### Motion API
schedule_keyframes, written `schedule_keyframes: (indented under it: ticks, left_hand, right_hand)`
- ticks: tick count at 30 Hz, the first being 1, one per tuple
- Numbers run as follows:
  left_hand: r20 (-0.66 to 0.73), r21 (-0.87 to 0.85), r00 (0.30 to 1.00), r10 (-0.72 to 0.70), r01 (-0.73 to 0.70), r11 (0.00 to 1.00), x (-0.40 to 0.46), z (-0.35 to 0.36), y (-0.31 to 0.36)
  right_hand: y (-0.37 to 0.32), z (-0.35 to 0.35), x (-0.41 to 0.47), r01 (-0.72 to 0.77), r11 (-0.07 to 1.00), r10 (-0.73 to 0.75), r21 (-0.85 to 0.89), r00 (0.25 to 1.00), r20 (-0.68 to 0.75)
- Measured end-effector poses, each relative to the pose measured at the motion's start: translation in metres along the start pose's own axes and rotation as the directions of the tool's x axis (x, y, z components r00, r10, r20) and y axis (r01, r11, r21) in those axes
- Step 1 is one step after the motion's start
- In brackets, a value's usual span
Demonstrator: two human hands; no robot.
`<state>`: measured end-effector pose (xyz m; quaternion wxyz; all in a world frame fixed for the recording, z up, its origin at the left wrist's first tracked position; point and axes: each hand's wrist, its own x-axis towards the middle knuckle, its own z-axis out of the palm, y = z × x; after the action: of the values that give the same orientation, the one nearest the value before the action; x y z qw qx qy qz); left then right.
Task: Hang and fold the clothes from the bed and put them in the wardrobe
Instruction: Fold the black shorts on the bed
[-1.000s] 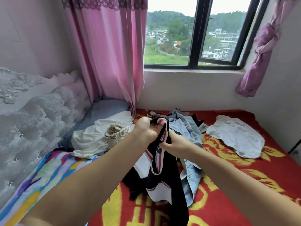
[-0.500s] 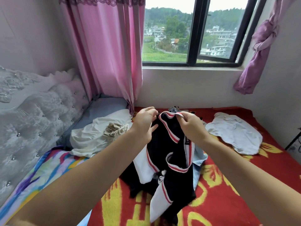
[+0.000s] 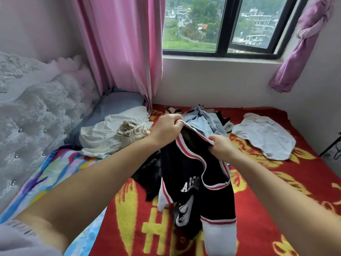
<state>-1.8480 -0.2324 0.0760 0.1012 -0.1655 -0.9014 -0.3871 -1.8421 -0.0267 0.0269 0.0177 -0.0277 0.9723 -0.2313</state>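
Note:
A black jersey (image 3: 191,174) with red-and-white trim and white lettering hangs over the red-and-yellow blanket (image 3: 267,182) on the bed. My left hand (image 3: 166,129) grips its trimmed edge at the upper left. My right hand (image 3: 222,147) pinches the same edge a little lower, to the right. Behind the jersey lies a light blue denim garment (image 3: 206,121). A white shirt (image 3: 263,135) is spread out on the blanket at the right. More dark clothing (image 3: 149,172) sits under the jersey's left side.
A white cloth with a beige lace piece (image 3: 114,133) lies on the grey pillow at the left, beside the tufted white headboard (image 3: 36,111). Pink curtain (image 3: 120,43) hangs at the window; a purple curtain (image 3: 302,43) is knotted at right. No wardrobe in sight.
Both hands have spread the jersey's trimmed edge apart and the garment has turned, so its white lettering and shoe print now face me. My view has tilted further down.

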Motion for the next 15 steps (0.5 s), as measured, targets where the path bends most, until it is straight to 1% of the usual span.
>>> schedule_keyframes:
  ticks: [2,4,5,6,8,10,11,12,13,14,15]
  left_hand:
    - [-0.094,-0.017,0.994,-0.056,0.054,0.998,0.003,-0.005,-0.011]
    - [-0.181,-0.023,0.975,-0.128,0.126,0.992,0.004,-0.016,-0.029]
    - [-0.179,-0.027,0.969,-0.171,0.169,0.985,0.003,-0.022,-0.038]
    - [-0.138,-0.024,0.969,-0.206,0.205,0.978,0.001,-0.027,-0.048]
    - [0.022,-0.004,0.966,-0.258,0.258,0.966,-0.003,-0.034,-0.07]
    - [0.181,0.031,0.936,-0.303,0.302,0.953,-0.003,-0.041,-0.09]
    - [0.228,0.048,0.922,-0.312,0.309,0.95,-0.003,-0.047,-0.097]
    - [0.26,0.035,0.913,-0.314,0.316,0.948,-0.003,-0.054,-0.101]
    - [0.291,-0.008,0.902,-0.32,0.336,0.942,-0.004,-0.062,-0.103]
    - [0.33,-0.08,0.883,-0.334,0.378,0.922,-0.006,-0.069,-0.102]
    - [0.373,-0.148,0.859,-0.351,0.429,0.891,-0.007,-0.076,-0.102]
  right_hand:
    - [0.028,0.01,-0.004,-0.128,0.991,0.132,-0.037,0.984,0.123]
    - [0.054,0.009,-0.01,-0.229,0.973,0.229,-0.018,0.961,0.157]
    - [0.063,0.005,-0.012,-0.274,0.961,0.267,0.032,0.953,0.143]
    - [0.071,0.0,-0.012,-0.296,0.951,0.285,0.094,0.952,0.112]
    - [0.074,-0.015,-0.009,-0.262,0.931,0.252,0.256,0.965,0.07]
    - [0.064,-0.032,-0.008,-0.211,0.882,0.205,0.422,0.977,0.06]
    - [0.058,-0.042,-0.009,-0.195,0.85,0.189,0.489,0.98,0.063]
    - [0.053,-0.053,-0.01,-0.188,0.809,0.162,0.557,0.982,0.098]
    - [0.049,-0.064,-0.012,-0.197,0.769,0.114,0.608,0.978,0.173]
    - [0.045,-0.076,-0.014,-0.221,0.742,0.054,0.633,0.961,0.272]
    - [0.045,-0.088,-0.016,-0.248,0.747,-0.003,0.617,0.927,0.376]
